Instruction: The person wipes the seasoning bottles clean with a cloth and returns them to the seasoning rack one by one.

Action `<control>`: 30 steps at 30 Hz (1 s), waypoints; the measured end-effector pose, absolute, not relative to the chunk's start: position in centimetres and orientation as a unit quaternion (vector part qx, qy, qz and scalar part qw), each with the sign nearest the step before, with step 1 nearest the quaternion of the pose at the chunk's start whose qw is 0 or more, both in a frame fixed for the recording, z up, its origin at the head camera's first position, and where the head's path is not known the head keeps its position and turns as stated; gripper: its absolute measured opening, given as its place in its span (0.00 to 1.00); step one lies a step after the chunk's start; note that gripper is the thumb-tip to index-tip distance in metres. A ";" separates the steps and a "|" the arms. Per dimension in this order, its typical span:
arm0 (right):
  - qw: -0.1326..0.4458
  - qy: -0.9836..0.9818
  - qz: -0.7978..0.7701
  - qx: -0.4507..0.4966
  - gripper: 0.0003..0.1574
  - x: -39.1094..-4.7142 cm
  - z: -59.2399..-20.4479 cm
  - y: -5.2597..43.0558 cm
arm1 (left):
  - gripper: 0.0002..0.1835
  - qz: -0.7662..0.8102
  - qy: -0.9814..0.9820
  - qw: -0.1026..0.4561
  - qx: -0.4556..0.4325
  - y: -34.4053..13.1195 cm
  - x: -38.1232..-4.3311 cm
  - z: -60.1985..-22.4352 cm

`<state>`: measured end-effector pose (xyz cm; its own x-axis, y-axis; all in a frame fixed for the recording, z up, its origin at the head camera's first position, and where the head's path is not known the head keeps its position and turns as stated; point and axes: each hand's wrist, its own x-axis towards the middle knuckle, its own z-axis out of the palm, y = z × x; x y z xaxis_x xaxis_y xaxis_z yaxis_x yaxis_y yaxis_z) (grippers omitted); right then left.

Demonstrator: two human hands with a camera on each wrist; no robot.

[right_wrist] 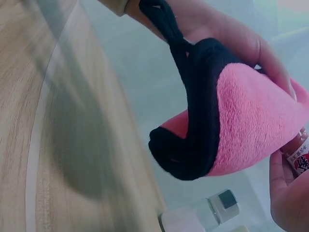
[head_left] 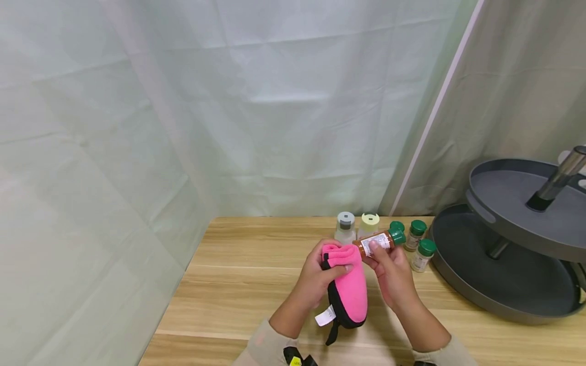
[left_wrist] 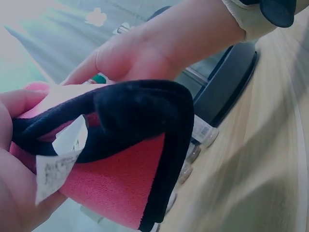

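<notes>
A folded pink cloth [head_left: 352,292] with black trim, a white tag and a hanging loop is gripped by my left hand [head_left: 316,279], thumb across its front. My right hand [head_left: 392,277] holds a spice bottle [head_left: 376,245] with a green cap, reddish-brown contents and a white label. The bottle lies tilted, its base against the upper edge of the cloth. In the right wrist view the pink cloth [right_wrist: 256,121] is raised over the table, and part of the bottle [right_wrist: 300,153] shows beside it. The left wrist view shows the white tag [left_wrist: 60,159] close up.
Behind the hands stand a grey-capped bottle [head_left: 345,229] and a yellow-capped one [head_left: 369,223]. Several green-capped jars [head_left: 420,254] are grouped right of them. A dark two-tier round rack [head_left: 503,305] occupies the table's right side. Pale curtains [head_left: 293,112] hang behind the wooden table [head_left: 229,274].
</notes>
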<state>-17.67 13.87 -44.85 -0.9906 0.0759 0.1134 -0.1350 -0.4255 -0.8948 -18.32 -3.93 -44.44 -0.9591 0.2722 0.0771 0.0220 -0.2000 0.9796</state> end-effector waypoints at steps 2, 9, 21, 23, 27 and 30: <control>0.061 -0.528 0.847 0.027 0.17 -17.6 -44.8 13.9 | 0.24 0.763 0.629 0.087 0.123 -3.9 -18.4 -44.6; 0.054 -0.534 0.843 0.034 0.19 -17.2 -44.3 13.9 | 0.22 0.752 0.646 0.081 0.104 -4.0 -18.7 -45.1; 0.041 -0.572 0.817 0.058 0.19 -17.4 -44.6 14.5 | 0.23 0.772 0.631 0.055 0.050 -4.1 -19.3 -45.8; 0.040 -0.589 0.805 0.054 0.19 -17.4 -44.6 14.6 | 0.23 0.773 0.630 0.054 0.050 -4.2 -19.3 -45.7; 0.049 -0.644 0.763 0.032 0.23 -17.3 -44.5 15.2 | 0.23 0.774 0.629 0.054 0.052 -4.5 -19.3 -45.5; 0.068 -0.678 0.732 0.022 0.25 -17.2 -44.5 16.0 | 0.23 0.773 0.630 0.051 0.053 -4.7 -19.4 -45.3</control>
<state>-17.23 15.97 -44.45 -0.9898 0.0698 0.1240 -0.1289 -0.0714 -0.9891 -19.40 -4.70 -45.32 -0.9891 0.1460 0.0171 -0.0126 -0.2003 0.9797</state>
